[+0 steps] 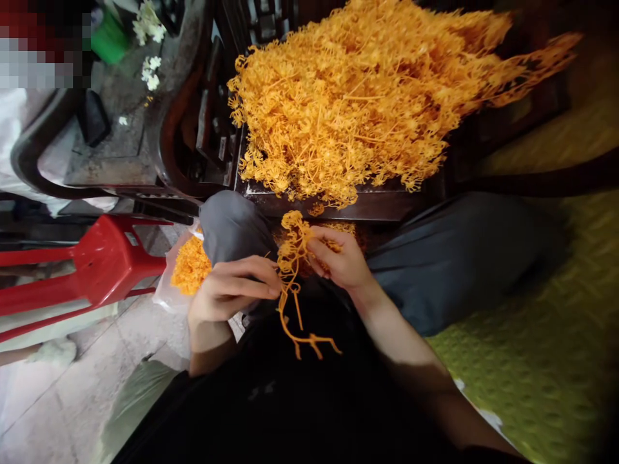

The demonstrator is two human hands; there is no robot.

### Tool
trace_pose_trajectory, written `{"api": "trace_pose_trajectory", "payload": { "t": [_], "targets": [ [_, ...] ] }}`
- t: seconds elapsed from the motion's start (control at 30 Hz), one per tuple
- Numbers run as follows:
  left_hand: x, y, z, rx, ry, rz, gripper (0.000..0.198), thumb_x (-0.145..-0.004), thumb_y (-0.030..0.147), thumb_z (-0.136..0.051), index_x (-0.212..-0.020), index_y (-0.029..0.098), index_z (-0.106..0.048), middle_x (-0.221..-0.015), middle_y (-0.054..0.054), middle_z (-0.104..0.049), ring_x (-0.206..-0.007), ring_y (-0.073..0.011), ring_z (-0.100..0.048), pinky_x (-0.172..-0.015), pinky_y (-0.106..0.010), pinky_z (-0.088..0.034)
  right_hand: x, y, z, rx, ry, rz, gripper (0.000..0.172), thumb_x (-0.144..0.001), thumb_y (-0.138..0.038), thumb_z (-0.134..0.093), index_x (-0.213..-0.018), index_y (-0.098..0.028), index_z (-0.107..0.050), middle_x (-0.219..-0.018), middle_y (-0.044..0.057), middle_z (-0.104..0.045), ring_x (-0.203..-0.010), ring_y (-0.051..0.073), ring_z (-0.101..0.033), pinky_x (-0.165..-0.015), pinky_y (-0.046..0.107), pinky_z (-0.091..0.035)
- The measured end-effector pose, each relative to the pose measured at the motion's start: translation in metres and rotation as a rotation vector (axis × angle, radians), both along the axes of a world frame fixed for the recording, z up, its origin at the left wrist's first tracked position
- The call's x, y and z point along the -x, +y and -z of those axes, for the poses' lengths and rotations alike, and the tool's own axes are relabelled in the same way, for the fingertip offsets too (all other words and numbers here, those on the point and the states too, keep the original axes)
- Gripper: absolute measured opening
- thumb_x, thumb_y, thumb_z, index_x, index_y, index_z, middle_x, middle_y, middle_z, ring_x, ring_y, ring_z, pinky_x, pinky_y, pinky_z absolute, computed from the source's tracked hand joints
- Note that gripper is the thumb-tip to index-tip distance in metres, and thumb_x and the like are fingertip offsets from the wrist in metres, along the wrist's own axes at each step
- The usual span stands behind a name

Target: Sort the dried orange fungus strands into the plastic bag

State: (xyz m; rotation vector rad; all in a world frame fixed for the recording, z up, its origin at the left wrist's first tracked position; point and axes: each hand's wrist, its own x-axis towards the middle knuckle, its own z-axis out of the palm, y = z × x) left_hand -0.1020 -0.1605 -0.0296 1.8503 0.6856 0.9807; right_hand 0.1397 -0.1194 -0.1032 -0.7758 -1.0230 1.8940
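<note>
Black shirt [271, 412] cloth lies nearest, on the wearer's side of the heap [348, 109] of orange flower stalks, with a knee in grey trousers [474, 258] raised to either side. Between the shirt and the heap, near the heap's front edge, both hands hold one orange sprig [289, 258]. The right hand [341, 256] is closed in a pinch, thumb and fingers gripping the sprig's curly upper part. The left hand [235, 287] has its fingers bent together, their tips gripping the sprig from the other side, lower down; its bare stem hangs below them, forking at the end in front of the shirt. Under the heap is a dark wooden seat [382, 205], and the stalks trail off past it to the right. Left of the heap and nearer the wearer, a plastic bag [169, 290] holds orange bits [189, 265] beside a red stool [109, 258]. Straight left of the heap, a second piece of dark furniture [109, 161] carries white flowers [151, 72], a green container [109, 37] and a flat black object [93, 119] too unclear to name. Right of the heap, towards the wearer, spreads a yellow-green dimpled cover [522, 374].
</note>
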Motion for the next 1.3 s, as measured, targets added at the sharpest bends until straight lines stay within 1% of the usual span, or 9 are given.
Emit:
{"api": "trace_pose_trajectory", "payload": {
  "t": [0.07, 0.17, 0.37, 0.47, 0.6, 0.77, 0.93, 1.13, 1.3],
  "targets": [
    [0.008, 0.001, -0.005, 0.057, 0.014, -0.123, 0.028, -0.095, 0.020, -0.069, -0.119, 0.030, -0.079, -0.101, -0.009, -0.082, -0.094, -0.0263, -0.079, -0.088, -0.049, -0.066, -0.016, 0.008, -0.005, -0.108, 0.018, -0.009, 0.033, -0.096, -0.047, -0.071, -0.080, -0.018, -0.067, -0.064, -0.004, -0.054, -0.039, 0.004, -0.044, -0.037, 0.020, -0.027],
    [0.000, 0.010, -0.010, 0.181, 0.034, -0.526, 0.025, -0.095, 0.027, -0.071, -0.120, 0.026, -0.078, -0.103, -0.007, -0.082, -0.093, -0.0210, -0.079, -0.084, -0.036, -0.066, -0.032, 0.016, -0.016, -0.231, -0.020, -0.023, 0.032, -0.094, -0.044, -0.074, -0.077, -0.017, -0.068, -0.068, -0.003, -0.055, -0.043, 0.005, -0.048, -0.040, 0.022, -0.031],
    [-0.048, 0.051, -0.003, 0.421, 0.118, -0.232, 0.041, -0.084, 0.049, -0.082, -0.108, 0.016, -0.077, -0.100, -0.009, -0.080, -0.088, -0.0197, -0.076, -0.078, -0.029, -0.064, -0.032, 0.024, -0.038, -0.442, -0.363, -0.007, 0.020, -0.087, -0.037, -0.082, -0.081, -0.019, -0.076, -0.073, 0.000, -0.067, -0.059, 0.010, -0.058, -0.055, 0.022, -0.042],
    [-0.061, 0.061, 0.006, 0.498, 0.055, -0.223, 0.035, -0.080, 0.033, -0.088, -0.109, 0.018, -0.074, -0.102, -0.008, -0.077, -0.089, -0.0181, -0.075, -0.078, -0.029, -0.064, -0.034, 0.025, -0.037, -0.299, -0.420, 0.046, 0.026, -0.090, -0.043, -0.079, -0.079, -0.020, -0.073, -0.061, -0.002, -0.065, -0.050, 0.010, -0.053, -0.050, 0.023, -0.040],
    [-0.070, 0.062, 0.016, 0.521, 0.009, -0.214, 0.060, -0.070, 0.024, -0.093, -0.125, 0.020, -0.068, -0.115, -0.010, -0.075, -0.095, -0.0183, -0.075, -0.080, -0.028, -0.065, -0.037, 0.025, -0.028, -0.067, -0.327, 0.146, 0.031, -0.092, -0.050, -0.075, -0.083, -0.021, -0.070, -0.050, -0.004, -0.061, -0.038, 0.009, -0.044, -0.041, 0.023, -0.033],
    [-0.085, 0.060, 0.030, 0.546, -0.075, -0.374, 0.043, -0.073, 0.028, -0.092, -0.110, 0.018, -0.073, -0.100, -0.007, -0.077, -0.087, -0.0156, -0.075, -0.076, -0.025, -0.062, -0.030, 0.028, -0.017, 0.044, -0.182, 0.180, 0.035, -0.083, -0.054, -0.083, -0.084, -0.022, -0.069, -0.051, -0.005, -0.055, -0.040, 0.007, -0.042, -0.039, 0.021, -0.028],
    [-0.090, 0.059, 0.032, 0.437, 0.033, -0.566, 0.027, -0.081, 0.029, -0.085, -0.105, 0.018, -0.078, -0.103, -0.007, -0.081, -0.090, -0.0161, -0.075, -0.079, -0.027, -0.062, -0.036, 0.042, -0.010, 0.375, 0.192, 0.298, 0.056, -0.083, -0.075, -0.067, -0.071, -0.022, -0.054, -0.072, 0.001, -0.064, -0.043, 0.006, -0.038, -0.038, 0.022, -0.016],
    [-0.088, 0.058, 0.027, 0.415, 0.115, -0.583, 0.028, -0.084, 0.038, -0.084, -0.104, 0.019, -0.080, -0.104, -0.007, -0.082, -0.093, -0.0186, -0.076, -0.085, -0.032, -0.061, -0.049, 0.043, -0.006, 0.645, 0.406, 0.287, 0.032, -0.086, -0.053, -0.061, -0.081, -0.022, -0.053, -0.090, 0.006, -0.069, -0.055, 0.011, -0.045, -0.042, 0.021, -0.025],
    [-0.090, 0.057, 0.028, 0.407, 0.149, -0.580, 0.027, -0.085, 0.040, -0.083, -0.104, 0.020, -0.080, -0.103, -0.006, -0.082, -0.090, -0.0177, -0.075, -0.083, -0.031, -0.060, -0.040, 0.032, 0.001, 0.823, 0.555, 0.390, 0.010, -0.091, -0.032, -0.055, -0.090, -0.023, -0.053, -0.073, -0.001, -0.054, -0.053, 0.009, -0.042, -0.044, 0.018, -0.034]
  ]
}}
